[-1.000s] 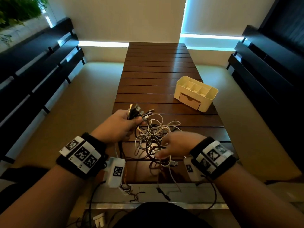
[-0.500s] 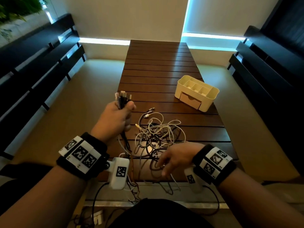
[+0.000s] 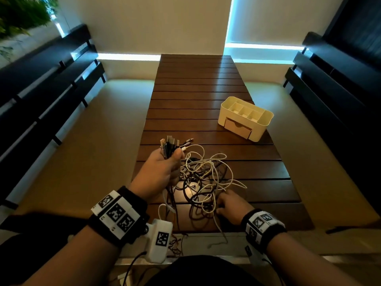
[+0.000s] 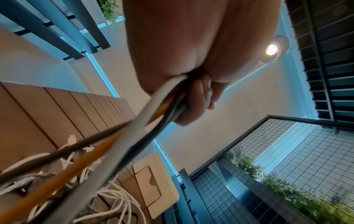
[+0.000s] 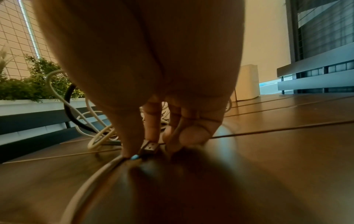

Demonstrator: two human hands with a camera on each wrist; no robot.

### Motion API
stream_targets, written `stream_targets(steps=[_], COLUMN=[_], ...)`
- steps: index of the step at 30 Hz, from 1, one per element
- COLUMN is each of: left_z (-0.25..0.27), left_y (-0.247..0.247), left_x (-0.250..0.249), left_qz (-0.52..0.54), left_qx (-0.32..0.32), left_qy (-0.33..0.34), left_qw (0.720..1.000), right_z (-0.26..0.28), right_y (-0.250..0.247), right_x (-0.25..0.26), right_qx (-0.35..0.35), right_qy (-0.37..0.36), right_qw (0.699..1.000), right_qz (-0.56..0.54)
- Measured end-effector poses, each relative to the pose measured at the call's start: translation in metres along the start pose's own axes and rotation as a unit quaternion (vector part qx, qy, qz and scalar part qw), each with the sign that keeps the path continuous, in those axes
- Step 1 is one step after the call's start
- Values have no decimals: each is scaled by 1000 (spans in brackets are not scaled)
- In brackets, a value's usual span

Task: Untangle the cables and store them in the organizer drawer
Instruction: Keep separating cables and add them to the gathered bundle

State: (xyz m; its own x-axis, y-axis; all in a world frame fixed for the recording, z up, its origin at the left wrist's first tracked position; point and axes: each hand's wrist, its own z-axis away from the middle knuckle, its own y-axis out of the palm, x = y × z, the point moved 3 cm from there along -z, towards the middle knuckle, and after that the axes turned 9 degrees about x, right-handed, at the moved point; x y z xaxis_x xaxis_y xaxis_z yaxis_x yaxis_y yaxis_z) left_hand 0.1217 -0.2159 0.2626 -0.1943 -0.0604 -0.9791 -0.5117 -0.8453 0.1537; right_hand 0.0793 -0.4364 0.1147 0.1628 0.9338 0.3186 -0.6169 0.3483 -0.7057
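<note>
A tangle of white and dark cables [image 3: 206, 178] lies on the near part of the wooden slat table [image 3: 195, 87]. My left hand [image 3: 171, 157] grips a bundle of cable ends, and their plugs [image 3: 169, 145] stick up above the fist. In the left wrist view the held cables [image 4: 134, 128] run taut down to the tangle. My right hand [image 3: 226, 204] rests fingers-down at the tangle's near right side. Its thumb and forefinger pinch a plug [image 5: 149, 147] on the tabletop. The cream organizer [image 3: 245, 118] stands at the right, its front drawer [image 3: 238, 127] closed.
Dark slatted benches [image 3: 47, 83] line both sides of the room, with beige floor between them and the table. Some cable ends [image 3: 218, 234] hang over the table's near edge. Beyond the organizer the tabletop runs on to the back wall.
My left hand swung the bundle up and left, then came back over the table's left edge. My right hand dropped from above the tangle to the tabletop and took a plug.
</note>
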Motion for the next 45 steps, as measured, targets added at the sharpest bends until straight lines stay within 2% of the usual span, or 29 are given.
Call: stream_targets(steps=[5,9,14,17,18,19,21,22,24,26,28,31,33,36,41,45], left_z=[-1,-3,-9,-13,-15,-16,-16,-17,-18,-19,-21,-25,-27,-28,-31,-34], left_y=[5,6,11,14,16,16,17,17,15,12,12,15,18,23,28,30], left_x=[0,-4,-12,-13,-14,-15,-18,-19,-23,-26,-27,-27,-27,-29,-30,-34], left_qz=[24,12,10,7,9,9,1,-1,-2,-14,-33,-57,-80,-85,-26,-30], left_qx=[23,27,32,35,37,40,43,41,29,13,-3,-18,-21,-11,9,9], left_qy=[3,23,51,60,65,70,79,83,93,98,102,105,108,110,111,124], left_qw=[999,999,998,998,997,997,996,996,995,995,994,993,991,990,993,992], right_z=[2,19,71,98,101,101,93,91,94,99,102,99,96,91,85,81], right_y=[-9,-50,-127,-162,-168,-172,-170,-172,-180,-187,-188,-186,-188,-190,-188,-186], right_x=[2,8,39,62,67,73,75,75,79,82,89,98,101,103,102,100], right_qx=[4,-13,-111,-217,-223,-207,-156,-158,-217,-240,-190,-133,-120,-124,-173,-203], right_qy=[-9,-2,-81,-167,-186,-188,-158,-154,-198,-272,-326,-365,-373,-376,-373,-371], right_qw=[1000,999,981,945,940,948,973,974,952,905,870,842,832,832,817,813], right_qz=[8,-43,-136,-181,-179,-151,-67,-51,-90,-223,-316,-374,-393,-389,-405,-399])
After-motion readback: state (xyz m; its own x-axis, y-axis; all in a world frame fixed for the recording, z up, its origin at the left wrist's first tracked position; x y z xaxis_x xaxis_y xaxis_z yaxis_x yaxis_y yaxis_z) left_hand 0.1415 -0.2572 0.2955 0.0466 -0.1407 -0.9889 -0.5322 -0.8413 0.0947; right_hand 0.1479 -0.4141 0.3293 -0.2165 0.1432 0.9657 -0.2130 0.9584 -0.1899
